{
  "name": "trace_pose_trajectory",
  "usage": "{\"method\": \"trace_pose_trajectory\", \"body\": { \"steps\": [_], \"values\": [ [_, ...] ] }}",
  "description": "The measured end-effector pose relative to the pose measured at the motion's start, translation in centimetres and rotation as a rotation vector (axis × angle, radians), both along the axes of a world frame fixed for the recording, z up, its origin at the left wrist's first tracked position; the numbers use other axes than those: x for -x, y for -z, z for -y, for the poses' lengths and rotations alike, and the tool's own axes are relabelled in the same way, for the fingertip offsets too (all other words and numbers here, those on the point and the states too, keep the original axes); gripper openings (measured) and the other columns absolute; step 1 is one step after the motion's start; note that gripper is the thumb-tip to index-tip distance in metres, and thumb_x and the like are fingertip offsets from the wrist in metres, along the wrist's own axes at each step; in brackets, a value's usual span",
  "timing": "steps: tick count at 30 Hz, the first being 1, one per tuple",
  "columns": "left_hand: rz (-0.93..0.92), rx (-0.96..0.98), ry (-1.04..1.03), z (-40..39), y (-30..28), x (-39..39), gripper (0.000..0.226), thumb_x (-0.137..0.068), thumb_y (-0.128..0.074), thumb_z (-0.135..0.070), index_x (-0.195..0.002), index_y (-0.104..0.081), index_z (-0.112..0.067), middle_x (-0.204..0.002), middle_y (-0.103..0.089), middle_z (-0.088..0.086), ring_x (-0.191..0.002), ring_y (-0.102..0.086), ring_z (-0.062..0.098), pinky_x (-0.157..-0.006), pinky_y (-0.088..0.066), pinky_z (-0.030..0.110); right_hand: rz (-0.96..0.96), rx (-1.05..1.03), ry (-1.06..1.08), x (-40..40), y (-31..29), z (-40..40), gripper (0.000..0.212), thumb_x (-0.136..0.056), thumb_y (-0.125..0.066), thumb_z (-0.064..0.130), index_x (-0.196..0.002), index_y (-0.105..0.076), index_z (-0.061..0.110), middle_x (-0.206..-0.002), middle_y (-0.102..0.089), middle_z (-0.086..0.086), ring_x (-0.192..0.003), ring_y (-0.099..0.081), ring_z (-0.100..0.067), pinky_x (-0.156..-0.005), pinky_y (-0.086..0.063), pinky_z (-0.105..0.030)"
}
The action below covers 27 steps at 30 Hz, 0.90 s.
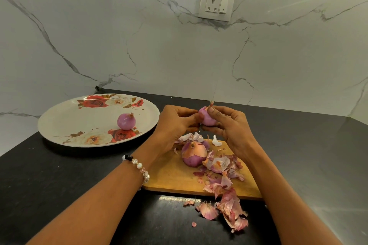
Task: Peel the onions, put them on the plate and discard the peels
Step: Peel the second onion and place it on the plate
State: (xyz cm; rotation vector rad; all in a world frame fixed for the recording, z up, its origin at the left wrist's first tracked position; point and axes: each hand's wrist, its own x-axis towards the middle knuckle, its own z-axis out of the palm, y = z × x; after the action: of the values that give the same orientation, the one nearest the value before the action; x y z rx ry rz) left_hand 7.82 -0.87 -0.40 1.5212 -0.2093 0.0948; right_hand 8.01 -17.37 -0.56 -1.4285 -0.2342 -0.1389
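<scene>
Hands first: my left hand [175, 123] and right hand [229, 125] are raised together above the cutting board [173, 175], both curled around one small onion [207, 118]. The left fingers close on its near side, and the right thumb and fingers pinch it near the top, where a dry tip sticks up. Its visible surface looks smooth and purple, so I judge this one to be nearly stripped, with maybe only the tip and a last scrap left.

Just below my hands, a larger onion [192, 154] sits on the board with papery brown skin over its top half; it seems only partly peeled or not started. Peels [223, 163] lie beside it on the board, touching it on the right, and more peels spill off the front edge onto the dark desk [59, 175].

Well to the left, the flowered plate [59, 117] rests on the desk and carries one peeled onion [126, 121] near its front.

By my reckoning the job is about a third done: one onion plated, one almost ready to follow, one still to peel, and none of the peels thrown away. I see no bin from here.
</scene>
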Motion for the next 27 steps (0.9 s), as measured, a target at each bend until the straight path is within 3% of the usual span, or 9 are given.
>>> {"method": "trace_pose_trajectory", "body": {
  "steps": [3, 9, 19, 24, 27],
  "values": [
    [0.010, -0.051, -0.036, -0.2, 0.0, -0.1, 0.031, -0.079, -0.072, -0.010, -0.109, -0.069, -0.003, -0.096, -0.072, 0.012, -0.079, -0.072, 0.021, -0.071, -0.060, 0.030, 0.014, 0.057, -0.013, -0.2, 0.2, 0.1, 0.031, -0.089, -0.066, 0.017, -0.116, -0.067, 0.002, -0.110, -0.070, -0.019, -0.098, -0.072, -0.030, -0.077, -0.063, -0.038],
    [0.105, -0.179, -0.036, -0.7, -0.3, 0.0, 0.023, -0.082, -0.070, -0.007, -0.104, -0.071, -0.003, -0.090, -0.073, 0.011, -0.072, -0.073, 0.019, -0.067, -0.059, 0.026, 0.001, 0.082, -0.034, -0.2, 0.4, 0.2, 0.050, -0.079, -0.070, 0.027, -0.121, -0.065, 0.001, -0.115, -0.069, -0.021, -0.103, -0.071, -0.032, -0.086, -0.060, -0.048],
    [0.246, -0.336, -0.308, -0.1, 0.6, -0.4, 0.007, -0.085, -0.069, -0.014, -0.088, -0.073, -0.009, -0.072, -0.069, 0.001, -0.062, -0.069, 0.010, -0.061, -0.058, 0.019, 0.123, 0.123, 0.035, 0.0, 0.6, -0.8, 0.042, -0.075, -0.072, 0.029, -0.113, -0.068, 0.011, -0.114, -0.065, -0.019, -0.101, -0.071, -0.030, -0.075, -0.062, -0.034],
    [0.277, -0.388, -0.356, 0.1, 0.9, -0.5, 0.009, -0.086, -0.066, -0.019, -0.080, -0.070, -0.014, -0.068, -0.067, 0.000, -0.064, -0.066, 0.014, -0.063, -0.059, 0.030, 0.192, 0.173, 0.056, 0.2, 0.7, -0.9, 0.042, -0.076, -0.073, 0.032, -0.113, -0.068, 0.011, -0.109, -0.066, -0.015, -0.101, -0.069, -0.035, -0.082, -0.061, -0.048],
    [0.212, -0.328, -0.329, 0.1, 0.8, -0.5, 0.013, -0.088, -0.064, -0.019, -0.075, -0.067, -0.018, -0.068, -0.064, -0.002, -0.066, -0.065, 0.012, -0.063, -0.059, 0.028, 0.188, 0.152, 0.053, 0.2, 0.8, -0.9, 0.044, -0.077, -0.073, 0.031, -0.115, -0.068, 0.009, -0.109, -0.066, -0.013, -0.102, -0.069, -0.034, -0.085, -0.060, -0.051]
  ]
}}
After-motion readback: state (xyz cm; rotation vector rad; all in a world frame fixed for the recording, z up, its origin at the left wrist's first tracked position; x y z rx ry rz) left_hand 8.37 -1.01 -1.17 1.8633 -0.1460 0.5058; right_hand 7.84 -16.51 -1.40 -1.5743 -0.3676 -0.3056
